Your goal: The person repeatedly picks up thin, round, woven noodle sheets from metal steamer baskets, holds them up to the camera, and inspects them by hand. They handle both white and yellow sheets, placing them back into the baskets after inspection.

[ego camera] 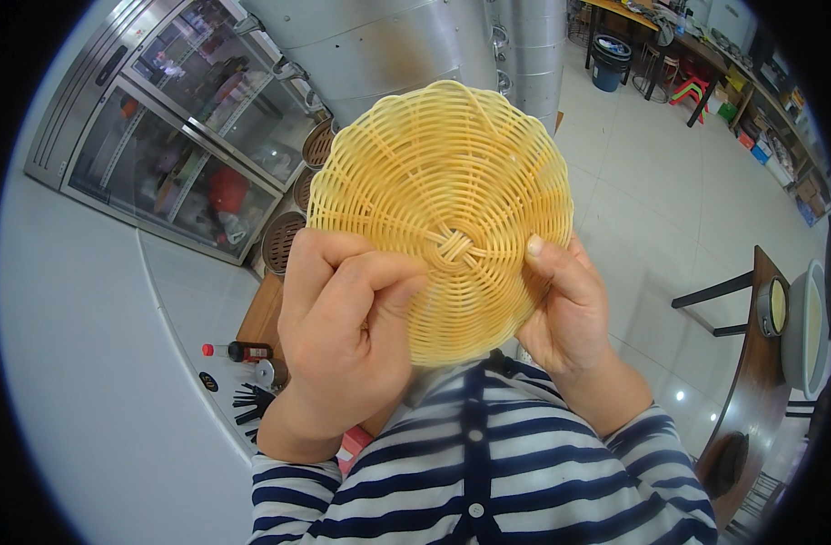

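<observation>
A round, yellow woven basket (449,170) with a scalloped rim is held up in front of my chest, its woven centre facing the camera. My right hand (569,306) grips its right edge, the thumb lying on the weave and the fingers mostly hidden behind. My left hand (354,327) is at the lower left of the basket, fingers curled and thumb and index fingertip pinched together over the weave near the centre. Whether a strand is between those fingertips cannot be told.
Left stands a glass-door refrigerator (177,157), with slotted round racks (283,242) beside it. Bottles (248,351) lie near my left forearm. Large metal cylinders (388,54) stand ahead. At right is a wooden table (763,368) with a grey basin (805,330); a dark bucket (610,65) stands farther off.
</observation>
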Available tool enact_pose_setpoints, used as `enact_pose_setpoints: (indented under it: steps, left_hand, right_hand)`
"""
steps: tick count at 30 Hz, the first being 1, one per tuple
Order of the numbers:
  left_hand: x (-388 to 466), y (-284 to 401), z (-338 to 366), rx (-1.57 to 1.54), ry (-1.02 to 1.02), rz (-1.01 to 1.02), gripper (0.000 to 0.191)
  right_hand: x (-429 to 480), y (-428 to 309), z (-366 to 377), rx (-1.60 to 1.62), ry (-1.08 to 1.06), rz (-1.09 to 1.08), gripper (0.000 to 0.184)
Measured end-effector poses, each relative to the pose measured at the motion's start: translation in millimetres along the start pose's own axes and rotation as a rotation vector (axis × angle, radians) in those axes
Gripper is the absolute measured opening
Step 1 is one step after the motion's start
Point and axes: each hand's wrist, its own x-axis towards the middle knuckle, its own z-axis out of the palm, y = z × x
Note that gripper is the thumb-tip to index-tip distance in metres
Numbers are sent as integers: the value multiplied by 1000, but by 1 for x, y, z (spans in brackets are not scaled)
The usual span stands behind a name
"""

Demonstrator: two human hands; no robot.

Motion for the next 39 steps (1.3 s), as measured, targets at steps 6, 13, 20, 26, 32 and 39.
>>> enact_pose_setpoints:
  steps: [6,13,20,26,32,39]
  left_hand:
    - [-4,1,-3,-111,-60,-28,11]
    - [-6,0,-3,-9,51,-6,10]
    - [-9,3,-2,-14,8,-2,11]
    - [-10,0,-2,-178,-13,-30,11]
    - [-11,-1,3,-66,64,-18,11]
    - [-11,-1,8,-56,88,-16,11]
  right_hand:
    - [-2,0,0,3,33,9,48]
    - [-3,0,1,47,22,49,49]
    - [-7,4,3,41,35,27,48]
    - [-8,2,1,17,26,30,47]
    - [-9,2,-1,34,32,30,46]
    - [-9,2,-2,29,41,25,46]
